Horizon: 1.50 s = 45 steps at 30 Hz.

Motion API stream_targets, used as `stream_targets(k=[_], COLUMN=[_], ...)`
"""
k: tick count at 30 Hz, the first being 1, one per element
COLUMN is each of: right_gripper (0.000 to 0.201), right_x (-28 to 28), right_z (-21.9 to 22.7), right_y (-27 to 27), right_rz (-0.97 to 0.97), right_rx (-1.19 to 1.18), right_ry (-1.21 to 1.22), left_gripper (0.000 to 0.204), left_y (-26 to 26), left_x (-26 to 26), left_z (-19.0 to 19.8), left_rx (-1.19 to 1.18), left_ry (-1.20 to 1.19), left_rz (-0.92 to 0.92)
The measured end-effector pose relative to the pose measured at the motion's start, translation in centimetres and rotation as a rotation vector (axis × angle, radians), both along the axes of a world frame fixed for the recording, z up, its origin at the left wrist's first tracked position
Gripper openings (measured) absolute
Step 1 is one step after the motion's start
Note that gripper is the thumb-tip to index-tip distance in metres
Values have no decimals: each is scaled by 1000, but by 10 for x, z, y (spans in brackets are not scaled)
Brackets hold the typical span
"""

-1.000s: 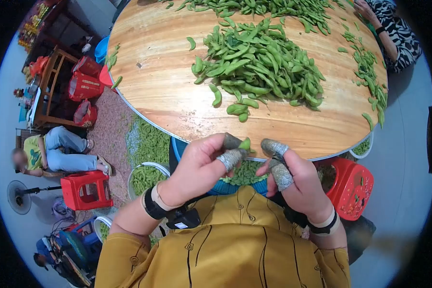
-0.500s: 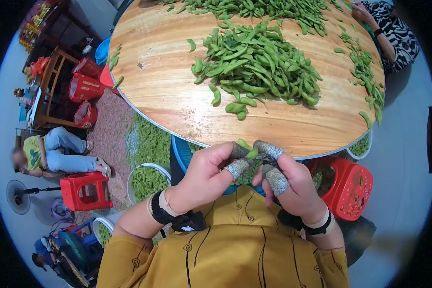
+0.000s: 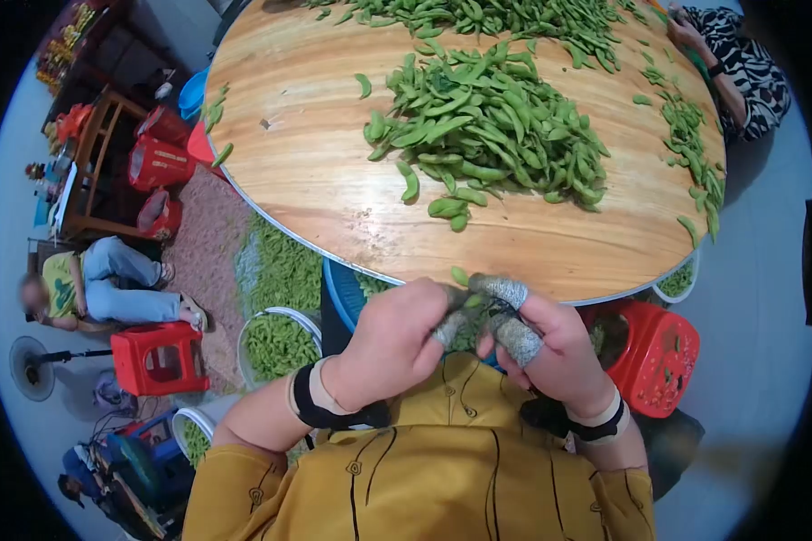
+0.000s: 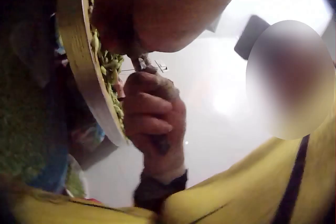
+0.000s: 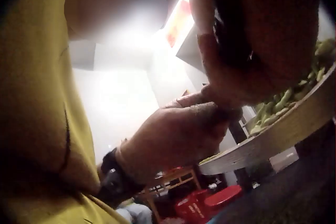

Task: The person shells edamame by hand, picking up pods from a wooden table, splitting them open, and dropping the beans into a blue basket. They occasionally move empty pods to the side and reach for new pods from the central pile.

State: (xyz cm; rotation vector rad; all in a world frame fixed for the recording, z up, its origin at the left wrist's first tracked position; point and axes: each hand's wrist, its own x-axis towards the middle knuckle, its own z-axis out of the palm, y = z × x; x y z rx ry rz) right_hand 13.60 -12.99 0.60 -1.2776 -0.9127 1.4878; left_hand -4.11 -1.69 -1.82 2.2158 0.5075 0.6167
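Both hands meet at the table's near edge in the head view, grey tape wrapped round thumbs and index fingers. My left hand (image 3: 392, 334) pinches a green soybean pod (image 3: 460, 275), its tip showing above the fingertips. Right against it, my right hand (image 3: 555, 347) has its taped thumb and index finger at the pod. A dark, slim tool (image 5: 231, 24) lies along the right palm in the right wrist view; its end pokes out below the curled fingers in the left wrist view. I cannot tell the tool's kind. Beyond them, a heap of pods (image 3: 496, 117) covers the mid table.
The round wooden table (image 3: 316, 198) carries more pods at the far side and right. Below its edge stands a blue basket (image 3: 341, 290). A white bucket of pods (image 3: 280, 343) is at left, a red stool (image 3: 663, 361) at right. Another person's arm (image 3: 731, 95) reaches in.
The hands have come together from slightly apart, and the fingertips now overlap around the pod. Left hand has moved right and a little down; the heap looks the same.
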Motion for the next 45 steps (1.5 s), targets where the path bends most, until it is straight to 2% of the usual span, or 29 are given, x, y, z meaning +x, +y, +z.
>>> stream_targets(k=[1, 3, 5, 6, 8, 10, 12, 16, 18, 19, 20, 22, 23, 25, 26, 28, 30, 32, 33, 34, 35, 36, 38, 42, 43, 44, 45], right_gripper=[39, 36, 35, 34, 34, 34, 32, 28, 23, 23, 22, 21, 21, 20, 20, 18, 14, 12, 12, 12, 13, 13, 13, 12, 12, 13, 17], right_x=[1, 2, 0, -2, -6, -9, -13, -9, -8, -8, -7, -9, -11, -22, -27, -32, -30, -30, -28, -26, -23, -21, -17, -10, -8, -6, -6], right_z=[-2, -9, -10, -12, -15, -26, -44, -34, -39, -35, -28, -24, -23, -29, -29, -27, -18, -11, -11, -12, -13, -15, -19, -15, -12, -9, -5], right_y=[-1, -2, -1, -2, -3, -2, 1, 2, 1, 2, 3, 6, 7, 6, 3, 1, 4, 16, 21, 28, 34, 42, 53, 51, 46, 40, 34], right_rz=[1, 2, 3, 1, 15, 25, -15, -17, -2, -3, 40, 84, 127, 169, 168, 284, 296, 126, 127, -3, -135, -135, -30, -95, -67, -38, -30], right_rx=[-1, -138, -186, -233, -198, -152, 479, 387, 297, 297, 312, 328, 374, 405, 405, 369, 433, 447, 452, 443, 434, 440, 233, 324, 195, 66, -52], right_ry=[0, 239, 319, 399, 391, 379, -368, -473, -490, -490, -496, -503, -659, -1013, -1014, -1235, -1182, -1063, -1057, -1121, -1183, -1181, -1292, -1189, -837, -485, -232], left_gripper=[15, 16, 15, 15, 19, 24, 25, 21, 18, 17, 17, 16, 16, 14, 14, 13, 15, 18, 20, 22, 22, 19, 17, 27, 26, 26, 23], left_y=[-1, -2, -4, -3, 0, -3, -2, -2, -2, -2, -1, 0, 1, 3, 3, 4, 4, 3, 4, 5, 4, 3, 2, 2, 2, 1, -1], left_x=[-2, -5, -8, -10, -15, -15, -17, -15, -12, -13, -15, -21, -23, -26, -29, -41, -60, -87, -107, -117, -121, -121, -115, -65, -52, -41, -31], left_z=[-1, -2, 0, -6, -20, -22, -36, -30, -26, -25, -26, -30, -33, -39, -38, -34, -19, -20, -32, -37, -37, -32, -18, -6, -6, -5, -4], left_rx=[89, 179, -944, -950, -1786, -1847, -1954, -1863, -1596, -1578, -1578, -1829, -1826, -1475, -1474, -228, -121, 83, 140, 200, 203, 225, 248, -91, -119, -115, -479], left_ry=[20, 40, 80, 83, -253, -285, -383, -301, -73, -52, -52, -33, -34, 206, 206, 277, 536, 883, 1021, 1157, 1160, 1130, 1097, 314, 206, 193, 130], left_rz=[-30, -60, -20, -16, -148, -149, -268, -163, -112, -135, -135, -227, -229, -168, -169, -249, -133, 9, 65, 121, 126, 124, 130, 95, 70, 73, 8])
